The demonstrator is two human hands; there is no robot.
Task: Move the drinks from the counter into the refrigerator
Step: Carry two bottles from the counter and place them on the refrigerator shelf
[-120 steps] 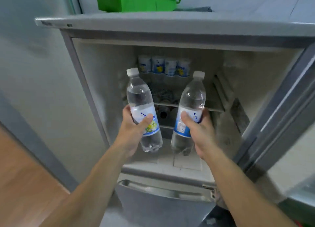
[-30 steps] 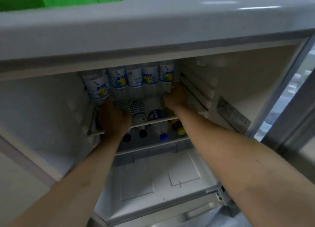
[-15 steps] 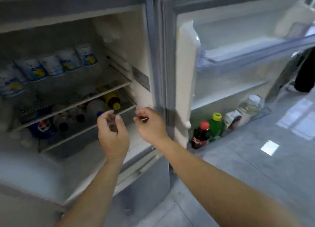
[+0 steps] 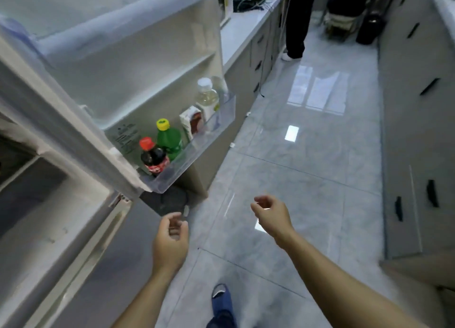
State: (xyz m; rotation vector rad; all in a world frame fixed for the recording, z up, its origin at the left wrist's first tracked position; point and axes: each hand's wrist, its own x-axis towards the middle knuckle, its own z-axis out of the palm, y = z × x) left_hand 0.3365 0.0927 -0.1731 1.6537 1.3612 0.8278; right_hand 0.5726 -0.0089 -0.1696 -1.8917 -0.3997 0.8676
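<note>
Both my hands hang over the grey floor and hold nothing. My left hand (image 4: 170,239) has loosely curled fingers, just right of the refrigerator (image 4: 61,204). My right hand (image 4: 270,214) is further right, fingers relaxed. The open refrigerator door (image 4: 128,64) stands at the left. Its lower door bin (image 4: 197,153) holds a cola bottle (image 4: 154,158) with a red cap, a green bottle (image 4: 169,140) with a yellow cap, a small carton (image 4: 192,121) and a clear bottle (image 4: 207,98) with a white cap. The inner shelves are out of view.
A white counter (image 4: 242,30) with grey cabinets runs along the left beyond the door. More grey cabinets (image 4: 418,130) line the right. Another person's dark-trousered leg (image 4: 296,22) stands far down the aisle. My blue-slippered foot (image 4: 221,300) is on the glossy tile floor (image 4: 307,167).
Both bottles were set on the refrigerator shelf and let go. My hands pulled out empty, and the view swung right from the refrigerator interior to the door and the aisle.
</note>
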